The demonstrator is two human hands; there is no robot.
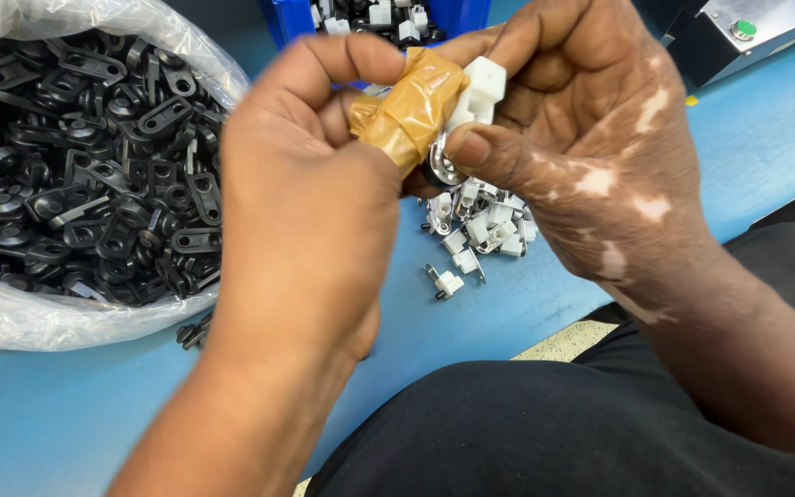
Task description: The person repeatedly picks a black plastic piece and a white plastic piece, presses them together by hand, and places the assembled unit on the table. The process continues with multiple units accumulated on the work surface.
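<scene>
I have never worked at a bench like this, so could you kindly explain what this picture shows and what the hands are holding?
The one picture comes from a camera worn on the person's head, looking down at their own bare hands over a blue table. The left hand has a thumb wrapped in brown tape. The right hand pinches a small white plastic part with a metal ring. Below lies a pile of similar white parts. At left, a clear bag holds black plastic pieces. A blue bin stands behind.
</scene>
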